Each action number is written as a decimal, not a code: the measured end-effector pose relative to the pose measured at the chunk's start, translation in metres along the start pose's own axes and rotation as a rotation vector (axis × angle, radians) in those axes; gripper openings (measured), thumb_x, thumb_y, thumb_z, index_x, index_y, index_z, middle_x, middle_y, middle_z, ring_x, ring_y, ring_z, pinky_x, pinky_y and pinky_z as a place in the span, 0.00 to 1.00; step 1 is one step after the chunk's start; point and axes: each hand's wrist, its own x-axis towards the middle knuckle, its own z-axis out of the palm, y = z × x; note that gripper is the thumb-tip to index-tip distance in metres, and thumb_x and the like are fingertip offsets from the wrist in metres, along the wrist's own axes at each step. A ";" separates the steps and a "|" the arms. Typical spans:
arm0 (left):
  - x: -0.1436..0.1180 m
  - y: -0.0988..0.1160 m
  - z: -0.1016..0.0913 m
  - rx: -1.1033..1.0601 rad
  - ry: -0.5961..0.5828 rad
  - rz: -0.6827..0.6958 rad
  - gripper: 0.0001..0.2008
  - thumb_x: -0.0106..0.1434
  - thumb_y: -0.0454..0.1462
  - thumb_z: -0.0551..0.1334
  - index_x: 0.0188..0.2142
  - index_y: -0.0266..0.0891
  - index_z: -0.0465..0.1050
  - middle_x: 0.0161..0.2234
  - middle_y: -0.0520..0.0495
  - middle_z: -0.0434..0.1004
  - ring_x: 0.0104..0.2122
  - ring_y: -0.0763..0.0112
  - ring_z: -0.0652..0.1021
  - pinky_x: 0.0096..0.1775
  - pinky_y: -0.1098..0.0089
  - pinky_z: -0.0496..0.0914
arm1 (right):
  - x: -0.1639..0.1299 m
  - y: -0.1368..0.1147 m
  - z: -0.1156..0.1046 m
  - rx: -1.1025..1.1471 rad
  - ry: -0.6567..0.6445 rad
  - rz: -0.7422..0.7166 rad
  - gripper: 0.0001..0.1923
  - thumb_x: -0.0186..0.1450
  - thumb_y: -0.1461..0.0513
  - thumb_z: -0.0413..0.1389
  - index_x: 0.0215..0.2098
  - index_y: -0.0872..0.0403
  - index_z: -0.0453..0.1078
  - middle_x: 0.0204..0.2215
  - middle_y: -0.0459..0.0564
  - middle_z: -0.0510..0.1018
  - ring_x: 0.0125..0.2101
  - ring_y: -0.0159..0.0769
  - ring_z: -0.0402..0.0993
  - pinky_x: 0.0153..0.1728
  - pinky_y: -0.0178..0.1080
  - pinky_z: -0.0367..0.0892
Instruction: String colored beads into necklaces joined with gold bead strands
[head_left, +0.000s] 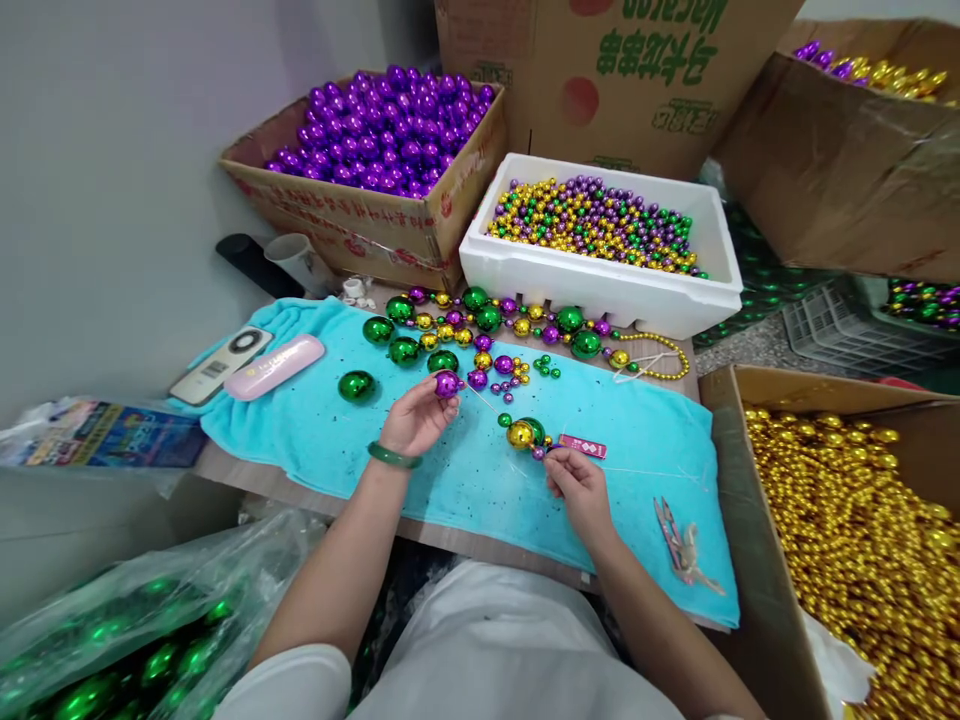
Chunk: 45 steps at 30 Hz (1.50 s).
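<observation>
My left hand [420, 418], with a green bangle at the wrist, pinches a shiny purple bead [448, 384]. A thin string [481, 398] runs from it to a short row of threaded beads, among them a large gold bead [520, 434] and a green one partly behind it. My right hand [579, 490] is closed at the other end of this row, by a small purple bead [538, 453]; its exact grip is partly hidden. Loose string trails rightward over the turquoise towel [465, 480]. Behind my hands lie large green beads [356, 386] and a finished-looking strand [521, 327].
A carton of purple beads [439, 215] and a white foam box [600, 280] of mixed beads stand at the back. At right is a carton [720, 480] of gold bead strings. Thread snips [673, 535], a pink case [274, 367] and a remote [221, 366] lie on the towel.
</observation>
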 end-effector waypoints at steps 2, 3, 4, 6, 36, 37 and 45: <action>0.001 0.000 0.001 -0.005 0.017 -0.006 0.07 0.57 0.32 0.59 0.35 0.32 0.74 0.32 0.41 0.78 0.25 0.74 0.75 0.24 0.76 0.71 | 0.000 0.001 -0.001 -0.007 -0.006 -0.008 0.11 0.52 0.55 0.60 0.25 0.55 0.69 0.14 0.41 0.65 0.16 0.26 0.59 0.18 0.31 0.54; 0.001 0.000 0.001 -0.002 0.021 -0.008 0.07 0.57 0.33 0.59 0.35 0.31 0.74 0.32 0.40 0.79 0.25 0.74 0.75 0.24 0.77 0.71 | 0.000 0.001 -0.001 -0.012 -0.012 -0.011 0.11 0.52 0.55 0.59 0.25 0.55 0.69 0.14 0.41 0.66 0.16 0.26 0.59 0.18 0.31 0.54; 0.000 0.001 0.001 0.006 0.023 -0.010 0.07 0.57 0.33 0.59 0.34 0.31 0.74 0.32 0.40 0.79 0.25 0.75 0.74 0.24 0.77 0.71 | 0.000 0.001 -0.002 -0.018 -0.017 -0.013 0.11 0.53 0.54 0.59 0.25 0.55 0.69 0.14 0.41 0.66 0.16 0.26 0.59 0.18 0.31 0.54; 0.000 0.001 0.002 0.031 0.026 -0.012 0.08 0.57 0.34 0.60 0.35 0.31 0.74 0.32 0.41 0.79 0.24 0.76 0.74 0.24 0.77 0.71 | 0.000 0.001 -0.002 -0.032 -0.024 -0.014 0.11 0.53 0.54 0.59 0.25 0.55 0.69 0.14 0.41 0.66 0.16 0.26 0.58 0.18 0.31 0.54; -0.020 0.024 0.009 0.586 0.040 0.385 0.12 0.53 0.44 0.68 0.33 0.38 0.79 0.32 0.46 0.79 0.35 0.69 0.76 0.35 0.71 0.70 | 0.015 0.006 0.039 -0.267 -0.269 -0.100 0.10 0.57 0.59 0.56 0.37 0.52 0.69 0.25 0.45 0.76 0.21 0.30 0.69 0.22 0.33 0.64; -0.022 0.031 0.011 0.620 0.035 0.426 0.12 0.54 0.44 0.67 0.33 0.39 0.79 0.31 0.46 0.79 0.34 0.68 0.77 0.35 0.71 0.70 | 0.017 0.003 0.041 -0.364 -0.251 -0.191 0.08 0.58 0.61 0.56 0.37 0.52 0.70 0.28 0.46 0.77 0.24 0.32 0.70 0.27 0.36 0.66; -0.050 0.056 0.033 0.735 -0.058 0.607 0.10 0.59 0.44 0.64 0.36 0.42 0.78 0.30 0.48 0.78 0.34 0.68 0.77 0.35 0.68 0.72 | 0.024 -0.040 0.084 -0.374 -0.232 -0.579 0.14 0.63 0.59 0.55 0.46 0.50 0.72 0.46 0.52 0.76 0.33 0.34 0.73 0.38 0.38 0.69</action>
